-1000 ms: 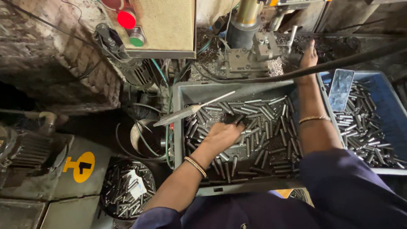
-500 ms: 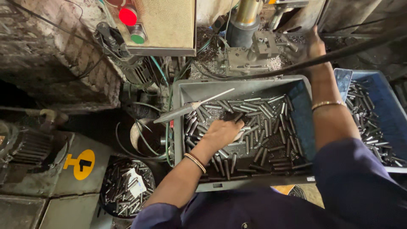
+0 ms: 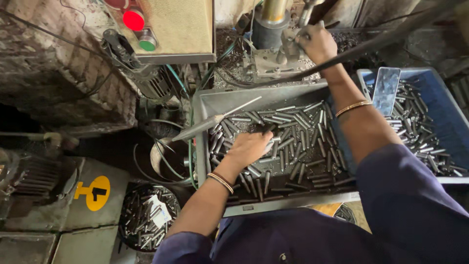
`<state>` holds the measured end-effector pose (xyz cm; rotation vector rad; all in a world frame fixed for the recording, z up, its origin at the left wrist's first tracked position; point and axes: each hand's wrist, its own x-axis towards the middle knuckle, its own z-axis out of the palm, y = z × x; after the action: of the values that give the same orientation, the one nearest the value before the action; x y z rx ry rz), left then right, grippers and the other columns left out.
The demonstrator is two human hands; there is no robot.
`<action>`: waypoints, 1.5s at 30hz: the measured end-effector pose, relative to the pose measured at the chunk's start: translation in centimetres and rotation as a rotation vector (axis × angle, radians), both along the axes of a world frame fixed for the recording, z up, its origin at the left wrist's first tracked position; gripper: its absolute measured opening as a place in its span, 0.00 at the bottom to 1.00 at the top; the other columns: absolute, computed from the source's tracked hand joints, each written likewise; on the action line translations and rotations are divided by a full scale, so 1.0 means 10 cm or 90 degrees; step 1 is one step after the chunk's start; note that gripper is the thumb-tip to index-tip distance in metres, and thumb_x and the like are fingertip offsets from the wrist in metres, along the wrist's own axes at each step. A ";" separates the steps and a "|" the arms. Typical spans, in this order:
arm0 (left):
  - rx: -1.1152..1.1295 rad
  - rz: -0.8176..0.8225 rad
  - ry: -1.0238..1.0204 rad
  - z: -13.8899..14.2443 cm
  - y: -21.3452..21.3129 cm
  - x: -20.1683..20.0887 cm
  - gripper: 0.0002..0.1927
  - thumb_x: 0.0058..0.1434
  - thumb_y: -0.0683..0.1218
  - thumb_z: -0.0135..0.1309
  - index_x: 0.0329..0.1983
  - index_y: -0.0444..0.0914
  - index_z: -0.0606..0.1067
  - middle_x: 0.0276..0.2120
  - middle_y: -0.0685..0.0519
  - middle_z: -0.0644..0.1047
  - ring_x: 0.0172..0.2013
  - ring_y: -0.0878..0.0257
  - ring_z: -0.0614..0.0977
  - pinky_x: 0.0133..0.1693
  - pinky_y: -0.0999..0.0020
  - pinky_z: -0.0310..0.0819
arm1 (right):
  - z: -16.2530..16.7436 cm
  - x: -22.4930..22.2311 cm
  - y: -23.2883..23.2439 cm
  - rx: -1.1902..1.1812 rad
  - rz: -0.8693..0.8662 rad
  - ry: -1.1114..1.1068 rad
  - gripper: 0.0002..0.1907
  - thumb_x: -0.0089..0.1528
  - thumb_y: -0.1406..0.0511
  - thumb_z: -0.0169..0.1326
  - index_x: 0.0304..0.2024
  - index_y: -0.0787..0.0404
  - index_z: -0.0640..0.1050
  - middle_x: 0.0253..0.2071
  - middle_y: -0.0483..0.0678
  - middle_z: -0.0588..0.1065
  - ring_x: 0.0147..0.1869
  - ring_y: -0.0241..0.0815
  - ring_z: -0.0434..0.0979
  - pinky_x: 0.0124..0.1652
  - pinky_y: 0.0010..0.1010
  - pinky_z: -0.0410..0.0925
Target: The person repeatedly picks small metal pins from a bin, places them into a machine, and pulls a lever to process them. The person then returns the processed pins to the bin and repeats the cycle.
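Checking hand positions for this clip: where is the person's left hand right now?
In the head view, the left hand lies left of centre, palm down on the metal pins inside the grey tray, just right of a pointed metal rod.

- Two bare hands: the left hand (image 3: 251, 149) and the right hand (image 3: 317, 43).
- One grey metal tray (image 3: 210, 105) and one blue plastic bin (image 3: 447, 105).
- Short grey metal pins (image 3: 293, 146), too many to count, in both.
- One round dark bucket (image 3: 128, 205) with more pins.
- Two round push-buttons: one red button (image 3: 133, 20), one green button (image 3: 146, 45).
- One yellow floor sticker (image 3: 93, 193).
- Three thin bangles: two on the left wrist (image 3: 221, 181), one on the right wrist (image 3: 353, 108).
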<state>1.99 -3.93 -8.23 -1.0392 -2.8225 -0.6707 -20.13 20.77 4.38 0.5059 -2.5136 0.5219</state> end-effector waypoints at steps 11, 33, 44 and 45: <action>0.195 0.073 -0.134 0.12 0.05 -0.05 0.13 0.69 0.51 0.52 0.44 0.36 0.73 0.30 0.43 0.81 0.29 0.50 0.85 0.32 0.56 0.81 | -0.22 1.45 0.85 -0.668 0.044 -0.398 0.16 0.70 0.60 0.54 0.55 0.63 0.74 0.38 0.40 0.74 0.38 0.32 0.72 0.38 0.28 0.69; 0.458 0.085 -0.251 0.48 0.28 0.37 0.19 0.64 0.53 0.60 0.56 0.42 0.77 0.38 0.47 0.84 0.36 0.58 0.83 0.41 0.65 0.77 | -0.34 3.76 1.88 -0.207 -0.349 -0.285 0.18 0.66 0.63 0.60 0.59 0.56 0.81 0.45 0.51 0.82 0.44 0.41 0.81 0.44 0.32 0.70; 0.532 0.096 -0.197 0.40 0.34 0.36 0.24 0.64 0.43 0.59 0.64 0.42 0.72 0.44 0.45 0.84 0.37 0.56 0.88 0.40 0.59 0.81 | 0.04 2.65 -0.10 -0.204 0.182 -0.211 0.16 0.61 0.65 0.64 0.51 0.63 0.81 0.48 0.52 0.78 0.52 0.47 0.79 0.52 0.37 0.72; 0.502 0.111 -0.158 0.37 0.33 0.31 0.21 0.65 0.43 0.59 0.62 0.41 0.74 0.43 0.44 0.84 0.38 0.54 0.88 0.40 0.59 0.81 | 0.04 2.54 -0.05 -0.252 0.195 -0.208 0.15 0.61 0.67 0.63 0.50 0.65 0.80 0.47 0.52 0.78 0.52 0.46 0.79 0.52 0.37 0.71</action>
<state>5.12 -0.64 -4.49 -0.5810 -2.3671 -1.7709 5.26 20.27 4.79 0.6984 -2.5412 1.2781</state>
